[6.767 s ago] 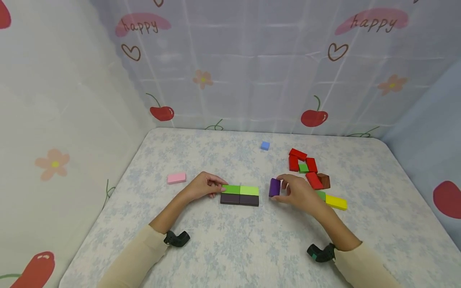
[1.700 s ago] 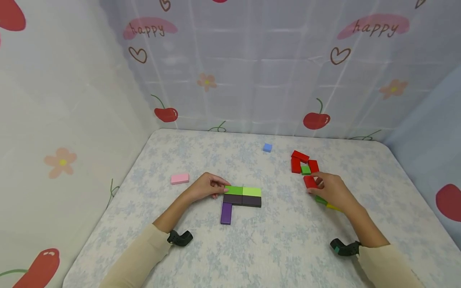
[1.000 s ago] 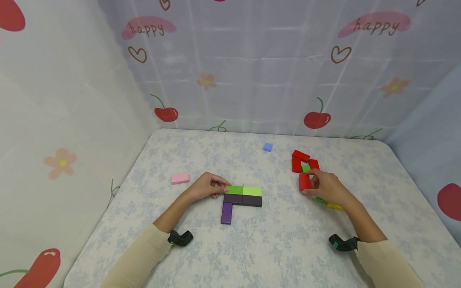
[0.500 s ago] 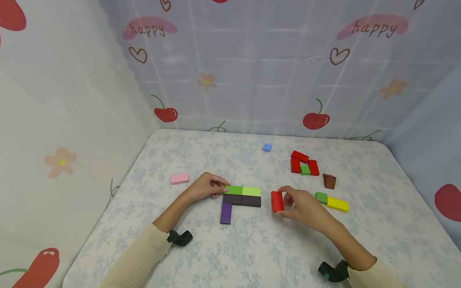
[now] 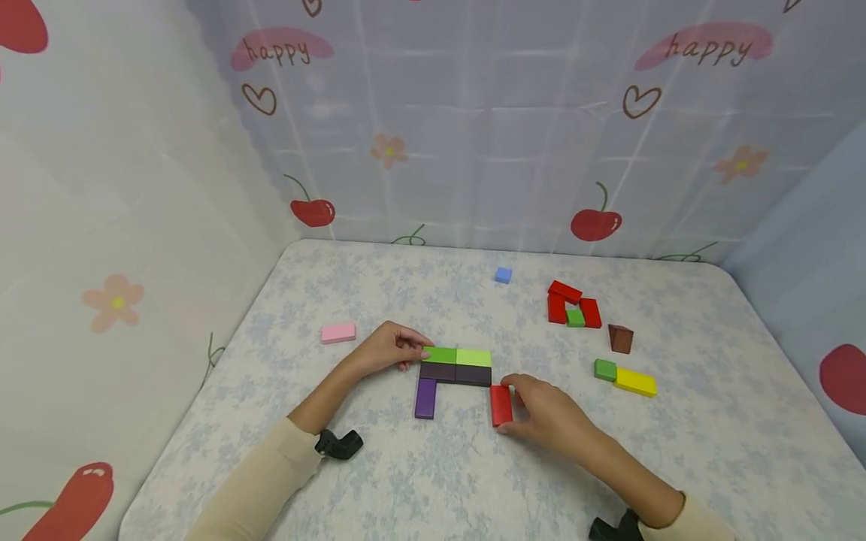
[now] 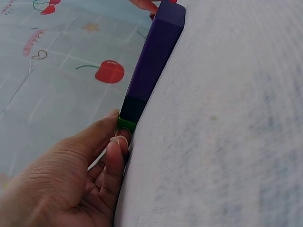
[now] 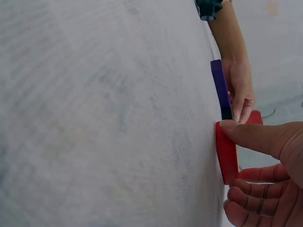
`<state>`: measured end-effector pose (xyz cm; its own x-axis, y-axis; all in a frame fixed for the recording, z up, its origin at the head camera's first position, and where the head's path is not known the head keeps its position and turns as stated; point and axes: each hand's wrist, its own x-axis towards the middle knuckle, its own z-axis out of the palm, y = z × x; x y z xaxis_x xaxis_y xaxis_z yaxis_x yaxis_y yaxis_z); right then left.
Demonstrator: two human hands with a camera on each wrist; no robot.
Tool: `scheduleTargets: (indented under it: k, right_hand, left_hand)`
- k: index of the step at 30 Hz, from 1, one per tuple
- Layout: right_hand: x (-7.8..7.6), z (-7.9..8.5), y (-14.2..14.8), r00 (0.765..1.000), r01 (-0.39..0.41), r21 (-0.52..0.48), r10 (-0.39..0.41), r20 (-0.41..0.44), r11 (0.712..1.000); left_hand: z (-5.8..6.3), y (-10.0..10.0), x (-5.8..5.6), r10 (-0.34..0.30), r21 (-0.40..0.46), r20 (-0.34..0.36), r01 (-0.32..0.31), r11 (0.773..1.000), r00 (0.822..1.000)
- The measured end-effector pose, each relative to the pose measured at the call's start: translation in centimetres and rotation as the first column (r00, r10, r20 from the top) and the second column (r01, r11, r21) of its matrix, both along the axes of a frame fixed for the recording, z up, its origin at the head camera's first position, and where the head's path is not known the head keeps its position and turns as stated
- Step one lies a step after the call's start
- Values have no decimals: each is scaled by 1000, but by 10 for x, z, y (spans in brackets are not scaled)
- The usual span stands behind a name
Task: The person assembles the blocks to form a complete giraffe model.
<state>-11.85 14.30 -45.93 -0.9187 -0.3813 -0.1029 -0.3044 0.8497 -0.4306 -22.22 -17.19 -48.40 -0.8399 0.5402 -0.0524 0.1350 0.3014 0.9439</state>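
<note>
At the right end of the dark blocks (image 5: 473,376), the right hand (image 5: 549,415) pinches a red block (image 5: 501,406) by its ends. Opposite, the left hand (image 5: 382,351) pinches the green block (image 5: 442,355) between finger and thumb.

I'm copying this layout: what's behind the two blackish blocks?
A green block and a lime block, side by side. The left hand covers part of the green block's left end.
</note>
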Motion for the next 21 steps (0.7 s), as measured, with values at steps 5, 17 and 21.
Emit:
scheduleTargets:
  k: [5,17,21]
  right_hand:
    - [-2,-1,6,996,-82,-101,83,7,991]
    - [-5,-9,4,973,-224,-252,229,-13,941]
    - [-6,-9,-1,975,-220,-241,222,-19,945]
  left_hand:
    - [-1,1,0,7,1,6,-7,1000,1000]
    - [-26,-5,-14,-2,-15,-13,2,1000,1000]
    - [-25,-5,-15,-10,-15,-16,10,1000,1000]
